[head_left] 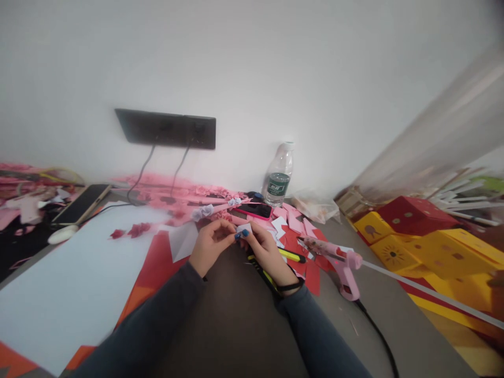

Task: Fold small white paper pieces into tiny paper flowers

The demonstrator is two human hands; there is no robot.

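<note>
My left hand [214, 244] and my right hand [268, 253] meet above the grey table, fingertips pinched together. Between them is a small piece of white paper [244, 228], gripped from both sides; its exact shape is partly hidden by the fingers. The thumbnails look blue. Just beyond my fingers lie white paper flowers [202, 211] on a stem, along with a phone in a pink case [255, 210]. Beneath and beside my right wrist are yellow-and-black cutters [291, 255] among pink, red and white paper scraps [291, 218].
To the right rests a pink glue gun [342, 268] with a long white glue stick and black cord. A water bottle [279, 178] stands by the wall. Yellow and red boxes [429, 247] fill the right side. Large white sheets [79, 283] and another phone [81, 205] lie left.
</note>
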